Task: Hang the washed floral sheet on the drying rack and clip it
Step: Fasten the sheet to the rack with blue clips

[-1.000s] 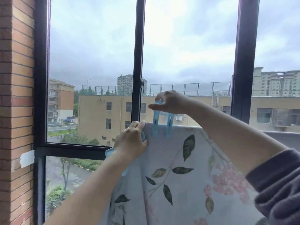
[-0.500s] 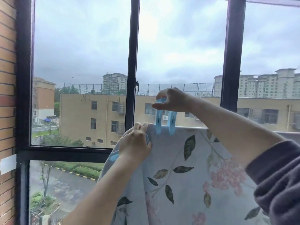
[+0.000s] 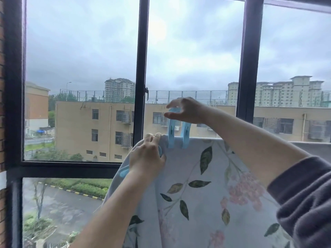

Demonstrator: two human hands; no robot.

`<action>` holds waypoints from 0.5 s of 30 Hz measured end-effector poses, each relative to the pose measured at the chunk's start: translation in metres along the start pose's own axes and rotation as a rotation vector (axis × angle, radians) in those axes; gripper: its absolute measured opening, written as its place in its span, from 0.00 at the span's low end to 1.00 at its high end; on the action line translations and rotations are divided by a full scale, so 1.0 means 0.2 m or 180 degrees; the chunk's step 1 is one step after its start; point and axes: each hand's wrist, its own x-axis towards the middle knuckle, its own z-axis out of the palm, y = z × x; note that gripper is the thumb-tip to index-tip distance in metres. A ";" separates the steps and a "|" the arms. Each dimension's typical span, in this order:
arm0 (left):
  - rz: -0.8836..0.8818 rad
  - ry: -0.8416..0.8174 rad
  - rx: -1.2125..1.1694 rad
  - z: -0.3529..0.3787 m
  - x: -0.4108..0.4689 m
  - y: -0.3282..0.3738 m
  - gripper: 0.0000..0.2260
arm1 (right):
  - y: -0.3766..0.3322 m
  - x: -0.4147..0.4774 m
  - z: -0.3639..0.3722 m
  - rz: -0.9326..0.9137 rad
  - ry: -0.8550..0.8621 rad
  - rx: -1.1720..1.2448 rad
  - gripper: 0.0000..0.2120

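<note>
Draped floral sheet (image 3: 206, 194) hangs; right hand (image 3: 188, 111) pinches blue clip (image 3: 171, 138) astride top edge; left hand (image 3: 146, 158) grips sheet corner, spare clip (image 3: 123, 172). Further clipping likely left.

A dark metal-framed window (image 3: 142, 68) with several panes fills the view, and a strip of red brick wall (image 3: 1, 77) shows at its left edge. An overcast grey sky (image 3: 80, 42) gives flat daylight. Outside stand a tan low building (image 3: 100, 126), pale high-rise blocks (image 3: 290, 92), green hedges (image 3: 86, 187) and a wet grey road (image 3: 68, 206).
</note>
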 end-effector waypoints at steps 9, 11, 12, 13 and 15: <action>-0.0363 0.0188 -0.0791 -0.04 -0.24 0.08 0.17 | -0.11 -0.36 0.21 -0.0661 0.1121 -0.0743 0.20; -0.0431 0.0284 -0.1065 -0.05 -0.29 0.14 0.06 | -0.11 -0.45 0.25 -0.0682 0.1335 -0.0582 0.18; -0.0468 0.0291 -0.1217 -0.05 -0.30 0.17 0.04 | -0.10 -0.50 0.27 -0.0659 0.1432 -0.0459 0.18; -0.0537 0.0267 -0.1370 -0.04 -0.32 0.22 0.04 | -0.07 -0.55 0.28 -0.0649 0.1467 -0.0367 0.17; -0.0607 0.0153 -0.1487 -0.03 -0.33 0.25 0.04 | -0.07 -0.58 0.30 -0.0620 0.1421 -0.0344 0.18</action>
